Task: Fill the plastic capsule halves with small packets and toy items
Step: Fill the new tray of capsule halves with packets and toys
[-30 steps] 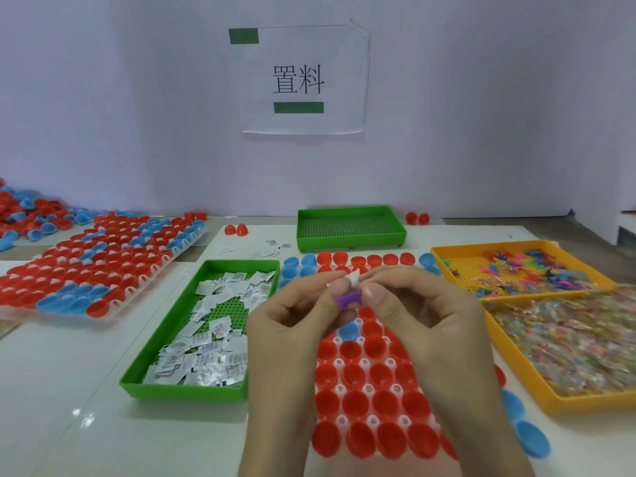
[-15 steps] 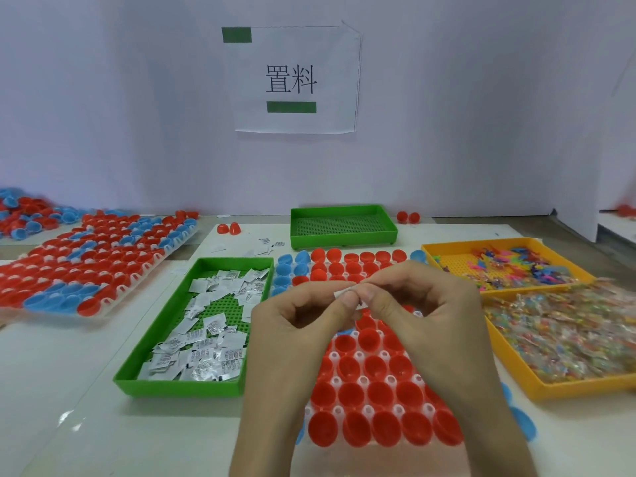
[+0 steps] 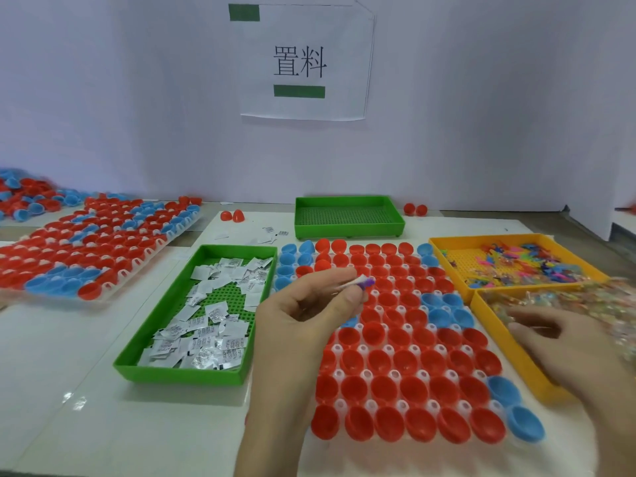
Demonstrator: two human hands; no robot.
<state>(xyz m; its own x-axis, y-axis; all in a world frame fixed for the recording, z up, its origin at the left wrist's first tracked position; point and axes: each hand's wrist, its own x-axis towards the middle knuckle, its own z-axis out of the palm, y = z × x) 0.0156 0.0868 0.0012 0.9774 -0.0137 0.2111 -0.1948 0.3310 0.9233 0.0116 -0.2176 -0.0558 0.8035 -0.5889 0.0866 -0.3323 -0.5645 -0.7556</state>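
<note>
My left hand (image 3: 309, 311) pinches a white packet together with a small purple toy (image 3: 365, 281) above the rack of red and blue capsule halves (image 3: 395, 359). My right hand (image 3: 571, 349) has its fingers spread at the near yellow tray (image 3: 512, 359) of clear-wrapped items, touching its contents; motion blur hides whether it holds anything. White packets (image 3: 213, 315) lie in the green tray (image 3: 165, 370) left of the rack. The far yellow tray (image 3: 444, 256) holds small colourful toys (image 3: 523, 266).
A bare green tray (image 3: 347, 232) stands behind the rack. A second rack of filled red and blue halves (image 3: 86, 249) lies at the left, with a loose pile (image 3: 24, 197) beyond it. Stray red halves (image 3: 232, 215) and packets lie near the wall.
My hands have parted. The right hand left the packet and toy and moved right to the near yellow tray. The left hand keeps both items above the rack.
</note>
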